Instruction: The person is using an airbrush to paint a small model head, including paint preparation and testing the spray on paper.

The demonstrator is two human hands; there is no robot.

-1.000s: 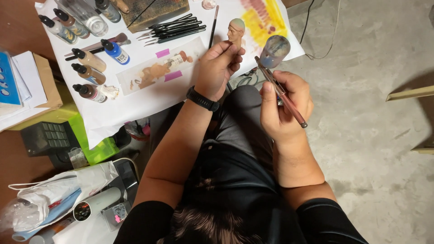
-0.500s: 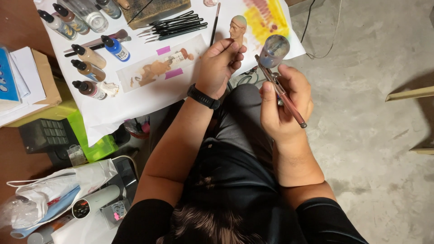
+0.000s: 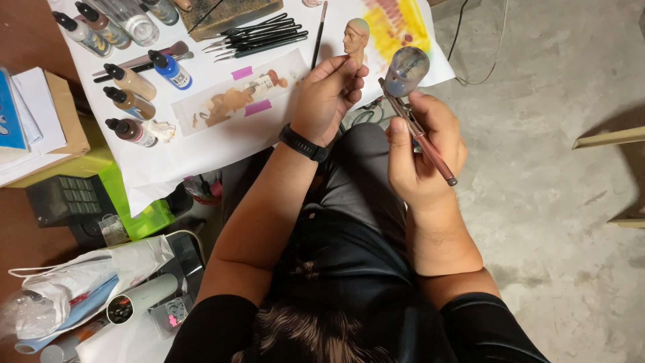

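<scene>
Head view, one moment at a paint bench.

Left hand (image 3: pixel 327 97): fingers pressed together, pinching the small model head (image 3: pixel 355 37) from below; the head stands upright above the fingertips, over the white sheet (image 3: pixel 222 144), face turned left.

Right hand (image 3: pixel 420 151): wrapped round the airbrush (image 3: pixel 418 131), forefinger laid along its top; the cup (image 3: pixel 406 69) sits just right of the head, apart from it, and the nozzle points toward it.

Handling note (judgement): the spray would go best with the head held still at its base, fingers kept below the painted area, the airbrush kept apart from the surface and the trigger eased lightly; turn the head, not the airbrush, to reach each side.

Count:
- Model head: 1.
- Airbrush: 1, with 1 cup.
- Dropper bottles (image 3: pixel 131 82), dark-capped, on the sheet's left: 6 clearly seen, one of them blue (image 3: pixel 171 70); further clear ones at the top edge are cut off, number uncertain.
- Black brushes (image 3: pixel 255 35), in a bundle: several, too close to count exactly.
- Single brush (image 3: pixel 318 37) lying just left of the head: 1.
- Test strip (image 3: pixel 235 97) with tan smears and two pink tapes: 1.
- Yellow overspray patch (image 3: pixel 396 27): 1.
- Black wristband (image 3: pixel 304 143): 1, left wrist.
</scene>
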